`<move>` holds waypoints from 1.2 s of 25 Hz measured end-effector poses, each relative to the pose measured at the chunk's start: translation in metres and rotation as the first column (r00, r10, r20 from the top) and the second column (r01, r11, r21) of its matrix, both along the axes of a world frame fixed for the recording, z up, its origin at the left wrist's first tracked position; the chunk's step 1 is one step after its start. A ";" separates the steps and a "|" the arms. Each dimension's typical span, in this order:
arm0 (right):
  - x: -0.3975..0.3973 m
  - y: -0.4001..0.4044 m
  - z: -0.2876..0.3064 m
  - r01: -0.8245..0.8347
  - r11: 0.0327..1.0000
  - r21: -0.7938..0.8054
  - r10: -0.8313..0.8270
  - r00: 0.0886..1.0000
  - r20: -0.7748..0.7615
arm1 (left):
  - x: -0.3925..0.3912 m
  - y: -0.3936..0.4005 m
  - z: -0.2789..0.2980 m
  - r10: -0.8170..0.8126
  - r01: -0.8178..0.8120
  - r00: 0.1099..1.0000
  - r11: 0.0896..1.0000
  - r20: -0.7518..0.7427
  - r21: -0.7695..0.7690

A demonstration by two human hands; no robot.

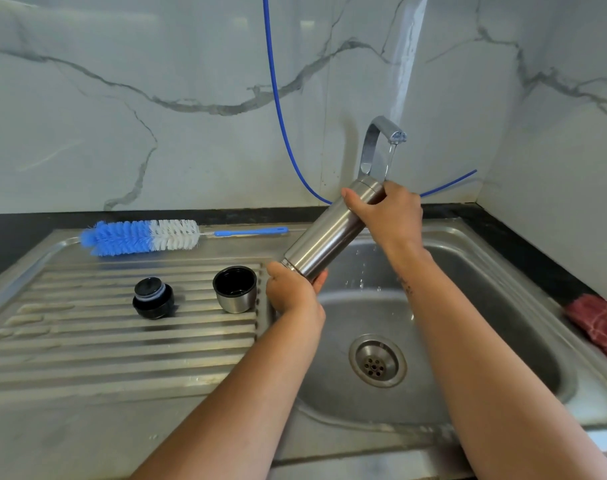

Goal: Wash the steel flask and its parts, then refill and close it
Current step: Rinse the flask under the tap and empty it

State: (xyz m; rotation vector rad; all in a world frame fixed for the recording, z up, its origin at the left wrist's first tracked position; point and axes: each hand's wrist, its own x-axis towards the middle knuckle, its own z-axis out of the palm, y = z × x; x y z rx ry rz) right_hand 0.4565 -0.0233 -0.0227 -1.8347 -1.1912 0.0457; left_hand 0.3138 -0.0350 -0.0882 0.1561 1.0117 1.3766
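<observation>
The steel flask [324,233] is tilted over the sink basin, its far end up under the running tap [381,140]. My right hand [390,213] grips the flask's upper end. My left hand [291,292] holds its lower end from below. Water streams from the tap's spout beside my right hand and drops splash into the basin. On the ribbed drainboard stand the steel cup lid [235,289], open side up, and the black stopper [153,297]. Which end of the flask is the mouth is hidden by my hands.
A blue and white bottle brush [141,236] lies along the back of the drainboard [104,344]. The sink basin [485,306] has a drain [377,361] at its middle. A red checked cloth [600,323] lies on the right rim. A blue tube [278,105] hangs down the marble wall.
</observation>
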 end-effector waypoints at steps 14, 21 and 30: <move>-0.002 -0.004 0.008 0.150 0.989 0.005 -0.150 0.985 0.091 | 0.000 0.001 0.002 -0.031 0.032 0.997 0.999 -0.076 0.011; 0.011 0.006 -0.007 -0.101 0.992 -0.075 0.091 0.987 -0.133 | -0.001 0.000 0.004 -0.004 0.007 0.995 1.000 -0.100 0.030; 0.080 0.003 0.024 0.102 0.980 -0.170 -0.133 0.973 -0.187 | 0.009 0.008 -0.010 0.005 0.004 0.982 0.999 -0.189 0.047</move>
